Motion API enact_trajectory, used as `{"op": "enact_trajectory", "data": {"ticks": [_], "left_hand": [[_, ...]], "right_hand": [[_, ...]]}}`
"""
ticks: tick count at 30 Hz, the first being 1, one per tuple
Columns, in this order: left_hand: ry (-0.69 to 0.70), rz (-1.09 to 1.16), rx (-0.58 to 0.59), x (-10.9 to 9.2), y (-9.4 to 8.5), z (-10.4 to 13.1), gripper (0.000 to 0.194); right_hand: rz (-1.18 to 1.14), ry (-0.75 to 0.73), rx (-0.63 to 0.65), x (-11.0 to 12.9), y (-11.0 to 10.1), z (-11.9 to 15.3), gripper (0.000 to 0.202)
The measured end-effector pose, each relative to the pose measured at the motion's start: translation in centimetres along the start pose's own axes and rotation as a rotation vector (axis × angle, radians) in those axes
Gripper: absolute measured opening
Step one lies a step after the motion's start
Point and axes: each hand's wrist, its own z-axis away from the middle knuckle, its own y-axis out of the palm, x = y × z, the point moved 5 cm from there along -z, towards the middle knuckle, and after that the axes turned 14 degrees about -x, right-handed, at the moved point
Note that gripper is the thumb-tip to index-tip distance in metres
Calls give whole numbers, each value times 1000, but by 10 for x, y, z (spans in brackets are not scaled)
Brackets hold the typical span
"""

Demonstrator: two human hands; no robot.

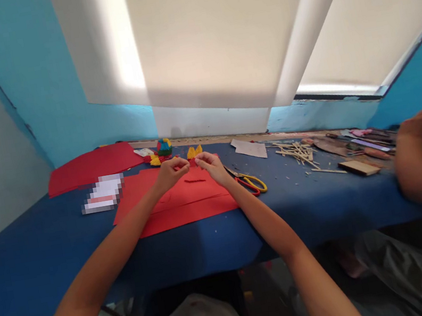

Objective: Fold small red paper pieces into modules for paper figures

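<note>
Above the red paper sheets [188, 213], both hands are raised close together with their fingertips pinched. My left hand [173, 173] is closed, and whatever lies between its fingertips is too small to make out. A short gap away, my right hand [212, 167] is also closed in a pinch with its content hidden. A thin, dark red crinkled strip [195, 180] lies on the paper just below them. Behind the hands are a yellow crinkled piece [194, 151] and a rounded multicoloured piece [164, 146]. Scissors [254, 183] with red and yellow handles rest beside my right wrist.
More red paper [91, 167] and a blurred-out pale rectangle [102, 193] lie left on the blue table [32, 274]. Rightward are a grey paper scrap [249, 148], thin sticks [294, 151] and a small wooden block [358, 167]. Another person's arm [416, 161] leans at far right.
</note>
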Motion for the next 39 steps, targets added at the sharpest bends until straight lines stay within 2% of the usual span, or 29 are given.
{"op": "enact_trajectory", "data": {"ticks": [8, 14, 19, 24, 27, 30, 34, 36, 39], "left_hand": [[-26, -16, 97, -6, 5, 4, 22], [-50, -16, 32, -3, 1, 2, 23], [39, -56, 110, -4, 6, 3, 28], [82, -175, 172, 1, 8, 5, 28], [27, -123, 124, -2, 4, 2, 30], [-88, -11, 78, -3, -1, -3, 35], [-248, 104, 176, 1, 1, -2, 31], [-291, 137, 230, 4, 2, 1, 29], [-323, 166, 236, 5, 2, 3, 31]], "right_hand": [[114, -111, 48, -1, 4, 4, 29], [52, -57, 69, -1, 6, 6, 30], [77, -81, 28, -3, 4, 4, 29], [120, -118, 40, -6, 4, 4, 26], [137, -147, 18, -4, 2, 3, 23], [151, -157, 11, -2, 1, 3, 22], [151, -155, 53, 2, 3, 6, 23], [154, -163, 65, 4, 3, 7, 23], [156, -177, 74, 7, 4, 7, 21]]}}
